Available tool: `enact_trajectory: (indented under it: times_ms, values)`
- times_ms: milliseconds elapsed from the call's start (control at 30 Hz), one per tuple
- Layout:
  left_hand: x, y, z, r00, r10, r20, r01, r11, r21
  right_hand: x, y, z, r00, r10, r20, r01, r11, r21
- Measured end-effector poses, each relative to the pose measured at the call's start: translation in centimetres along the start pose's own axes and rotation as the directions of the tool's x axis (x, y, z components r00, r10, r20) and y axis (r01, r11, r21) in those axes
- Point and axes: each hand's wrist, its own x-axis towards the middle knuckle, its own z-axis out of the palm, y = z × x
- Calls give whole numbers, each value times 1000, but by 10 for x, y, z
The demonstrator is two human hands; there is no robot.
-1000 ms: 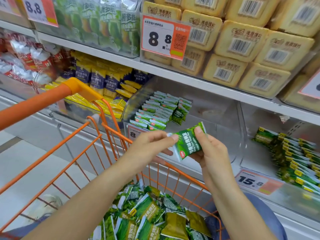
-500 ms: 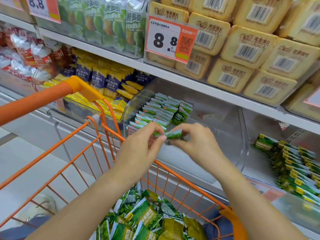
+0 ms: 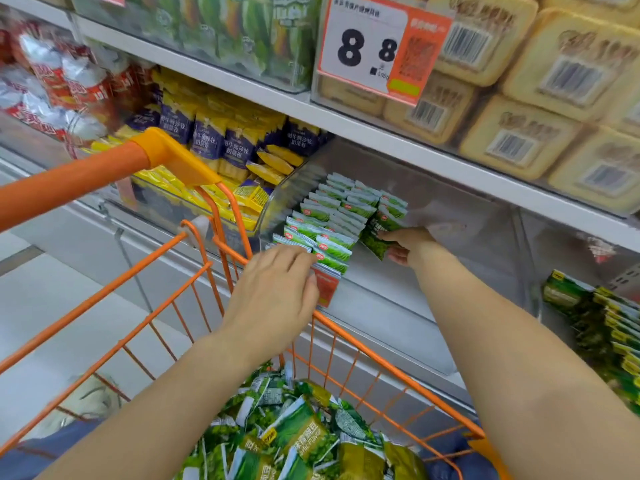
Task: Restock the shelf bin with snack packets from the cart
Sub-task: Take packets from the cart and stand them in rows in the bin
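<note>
Dozens of green snack packets (image 3: 298, 441) lie heaped in the bottom of your orange cart (image 3: 145, 327), nearest to you, with both your bare forearms reaching out over them. Your left hand (image 3: 273, 292) hovers above the cart's far rim, its fingers relaxed and only slightly bent, and the fingertips (image 3: 310, 259) touch the front row of packets standing in the clear shelf bin (image 3: 450, 230) — it grips nothing. Your right hand (image 3: 405, 244) reaches deeper, inside the bin, and its fingers and thumb pinch one green packet (image 3: 375, 237), held tilted just beside the right end of the stocked rows (image 3: 332, 216). Those rows stand upright and fill only the bin's left part. An orange price tag (image 3: 325, 284) shows on the bin's front wall, partly behind your left hand.

Left of the bin, past the cart handle (image 3: 86, 174), sit yellow and dark-blue packs (image 3: 225, 147); further left, red and silver bags (image 3: 52, 84). At the right edge, another compartment holds green-and-yellow packets (image 3: 613, 327). On the shelf above — furthest off — pale biscuit packs with barcodes (image 3: 540, 98) are stacked behind a large tag reading 8.8 (image 3: 374, 50).
</note>
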Motion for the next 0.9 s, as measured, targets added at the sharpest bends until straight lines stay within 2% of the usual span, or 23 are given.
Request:
enact_trajectory:
  times_ms: [167, 267, 367, 433, 600, 800, 900]
  values:
    - [2, 1, 0, 1000, 1, 13, -1, 1000, 25, 20, 10, 17, 982, -71, -175, 50, 991, -122]
    - [2, 0, -1, 1000, 7, 7, -8, 1000, 23, 29, 17, 15, 948, -195, -251, 115, 947, -300]
    - [2, 1, -1, 1000, 9, 18, -10, 1000, 23, 26, 19, 15, 908, -319, -272, 205, 904, -376]
    - [2, 2, -2, 1000, 11, 17, -11, 1000, 19, 25, 20, 16, 894, -349, -281, 230, 896, -379]
    - [2, 2, -2, 1000, 7, 12, -7, 1000, 12, 20, 18, 19, 895, -295, -335, 241, 951, -195]
    - [3, 3, -1, 1000, 6, 12, -6, 1000, 12, 24, 12, 24, 899, -327, -292, 262, 935, -239]
    - [4, 2, -2, 1000, 15, 16, -15, 1000, 14, 25, 14, 23, 923, -255, -287, 201, 958, -202]
